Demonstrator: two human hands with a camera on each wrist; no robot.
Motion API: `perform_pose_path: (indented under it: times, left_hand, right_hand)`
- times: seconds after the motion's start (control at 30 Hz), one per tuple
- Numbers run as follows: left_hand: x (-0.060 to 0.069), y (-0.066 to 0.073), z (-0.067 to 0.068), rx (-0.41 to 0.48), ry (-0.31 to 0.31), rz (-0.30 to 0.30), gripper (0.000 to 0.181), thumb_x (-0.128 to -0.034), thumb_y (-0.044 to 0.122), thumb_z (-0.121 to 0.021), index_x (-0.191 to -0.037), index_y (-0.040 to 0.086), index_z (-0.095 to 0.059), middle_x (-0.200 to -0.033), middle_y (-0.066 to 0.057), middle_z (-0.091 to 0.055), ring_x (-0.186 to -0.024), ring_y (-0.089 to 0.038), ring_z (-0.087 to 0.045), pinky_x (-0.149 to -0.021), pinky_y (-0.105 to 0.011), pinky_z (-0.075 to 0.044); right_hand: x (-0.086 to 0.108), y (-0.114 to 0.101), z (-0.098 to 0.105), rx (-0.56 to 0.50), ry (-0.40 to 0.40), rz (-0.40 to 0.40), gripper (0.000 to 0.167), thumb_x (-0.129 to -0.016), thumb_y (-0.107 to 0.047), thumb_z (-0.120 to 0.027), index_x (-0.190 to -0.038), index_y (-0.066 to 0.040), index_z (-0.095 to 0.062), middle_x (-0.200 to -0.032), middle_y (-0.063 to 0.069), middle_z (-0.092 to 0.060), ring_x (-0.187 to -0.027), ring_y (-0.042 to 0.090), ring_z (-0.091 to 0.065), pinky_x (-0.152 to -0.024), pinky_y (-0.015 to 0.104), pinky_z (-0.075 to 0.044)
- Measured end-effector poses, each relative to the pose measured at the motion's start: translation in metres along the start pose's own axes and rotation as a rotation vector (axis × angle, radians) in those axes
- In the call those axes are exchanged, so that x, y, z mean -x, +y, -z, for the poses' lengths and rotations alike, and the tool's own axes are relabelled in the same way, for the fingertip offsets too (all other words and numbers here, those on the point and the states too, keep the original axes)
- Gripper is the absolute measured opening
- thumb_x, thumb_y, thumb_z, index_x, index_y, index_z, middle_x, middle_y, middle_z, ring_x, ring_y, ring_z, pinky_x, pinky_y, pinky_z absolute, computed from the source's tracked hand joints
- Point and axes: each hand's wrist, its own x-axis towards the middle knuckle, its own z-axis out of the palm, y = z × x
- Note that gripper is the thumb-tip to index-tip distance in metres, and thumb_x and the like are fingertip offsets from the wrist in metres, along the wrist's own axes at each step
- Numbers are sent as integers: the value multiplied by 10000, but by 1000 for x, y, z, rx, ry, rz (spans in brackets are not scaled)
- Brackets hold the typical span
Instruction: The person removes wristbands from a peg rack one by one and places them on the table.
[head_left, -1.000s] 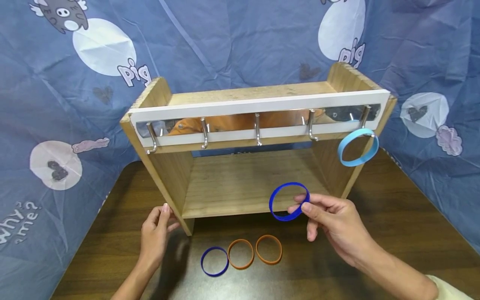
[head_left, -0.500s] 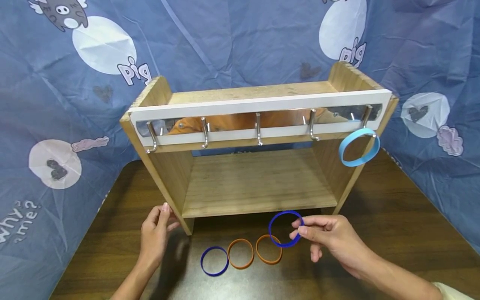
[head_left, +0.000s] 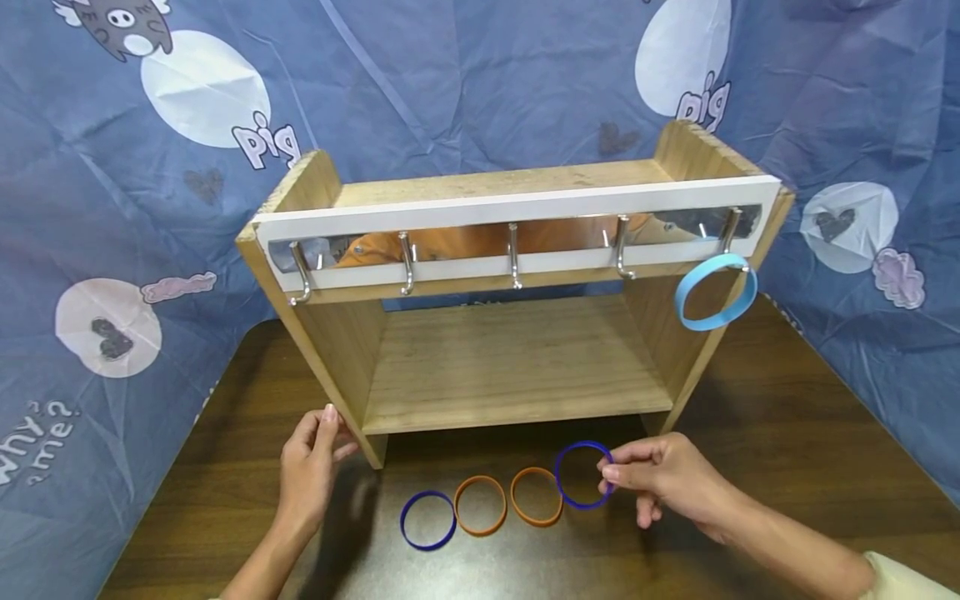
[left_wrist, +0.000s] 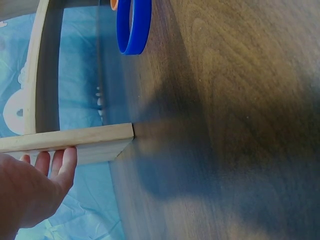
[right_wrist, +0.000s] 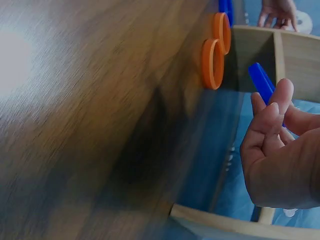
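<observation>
My right hand pinches a dark blue silicone wristband between thumb and fingers, low in front of the wooden shelf. In the right wrist view this wristband shows edge-on, apart from the tabletop. To its left lie two orange wristbands and another blue wristband in a row. My left hand rests its fingertips against the shelf's left side panel, near the bottom. A light blue wristband hangs from the rightmost hook.
The wooden shelf stands on a dark wood table. A white rail with a mirror strip and several metal hooks runs along its top front. Blue patterned cloth hangs behind.
My right hand has lowered the blue wristband from the shelf's lower board toward the table, then shifted slightly right. The left hand and the row of wristbands have stayed in place.
</observation>
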Motion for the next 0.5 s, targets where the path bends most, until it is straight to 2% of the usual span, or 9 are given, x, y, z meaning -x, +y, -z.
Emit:
perform_pose_path:
  times: [0.2,0.5]
  left_hand:
    - [0,-1,0,-15,3,6,383,-1040,291,-431,-1040,-79,-527,-926,-10,-597,-917,-124,-620,-777,-253,-586]
    - [0,-2,0,-21,1,-5,386,-1038,292,-435,-1048,-82,-530,-922,-7,-600,-920,-125,-620,-788,-259,-584]
  right_hand:
    - [-6,11,7,40,2,-58,371,-894,-252,-692,-1057,80,-661,-917,150,-711,-461,77,-587,-430,180,-457]
    - [-17,27,9,93,-22,-106,303,-895,-236,-693,-1007,45,-689,-861,108,-717,-442,64,-578,-406,162,-434]
